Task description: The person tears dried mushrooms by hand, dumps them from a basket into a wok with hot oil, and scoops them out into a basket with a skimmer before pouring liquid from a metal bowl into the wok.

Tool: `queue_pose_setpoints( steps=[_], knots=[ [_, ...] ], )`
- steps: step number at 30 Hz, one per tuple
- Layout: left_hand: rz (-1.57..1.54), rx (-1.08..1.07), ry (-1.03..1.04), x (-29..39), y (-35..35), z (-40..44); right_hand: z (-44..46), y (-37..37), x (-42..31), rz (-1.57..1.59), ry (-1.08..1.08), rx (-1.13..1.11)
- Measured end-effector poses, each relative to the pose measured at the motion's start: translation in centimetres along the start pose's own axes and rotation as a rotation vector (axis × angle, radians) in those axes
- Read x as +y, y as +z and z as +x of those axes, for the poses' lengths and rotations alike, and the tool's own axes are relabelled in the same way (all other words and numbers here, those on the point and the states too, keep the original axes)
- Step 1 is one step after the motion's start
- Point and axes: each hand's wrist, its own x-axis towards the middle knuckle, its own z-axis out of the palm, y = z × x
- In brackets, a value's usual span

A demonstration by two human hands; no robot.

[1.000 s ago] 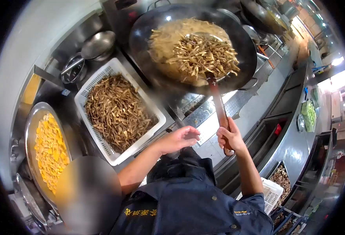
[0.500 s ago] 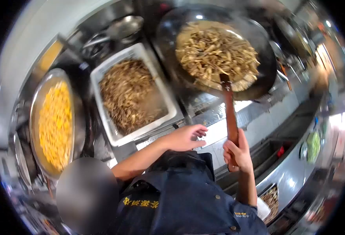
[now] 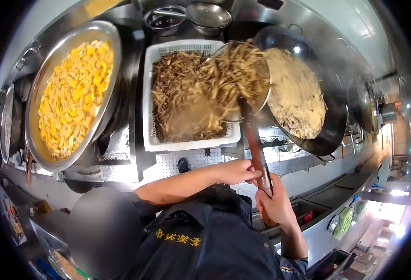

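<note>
A long-handled strainer with a wooden handle tilts over the right part of a white plastic basket. Pale brown, mushroom-like strips spill from it onto darker strips inside the basket. Near the handle's lower end, my right hand is closed around the wood. Higher up, my left hand has its fingers closed at the same handle. To the right stands a black wok holding foamy, yellowish liquid. Steam blurs part of the basket's contents.
At left, a large metal bowl holds yellow and pale pieces. Behind the basket are a perforated ladle and a small bowl of dark liquid. More woks and utensils stand far right, beyond the metal counter edge.
The strainer has moved left from the wok to above the basket and tipped, dropping strips. My left hand has come from free air to the handle. The view has shifted.
</note>
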Motion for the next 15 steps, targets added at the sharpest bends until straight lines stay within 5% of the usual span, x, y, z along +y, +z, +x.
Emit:
queue_pose_setpoints(
  steps=[2,7,12,15],
  knots=[
    [-0.316,0.015,0.167,-3.4,-0.6,0.7,1.2,1.4,-0.5,-0.121,-0.040,0.020],
    [-0.455,0.099,0.186,-2.2,-2.2,-1.6,3.2,4.0,-1.9,-0.185,-0.050,0.058],
    [-0.489,0.176,0.318,-0.9,-4.4,-2.5,5.4,6.6,-3.3,-0.746,-0.376,0.300],
    [-0.520,0.186,0.342,-2.0,-5.1,-2.4,7.3,7.9,-1.0,-0.447,-0.452,0.224]
  ],
)
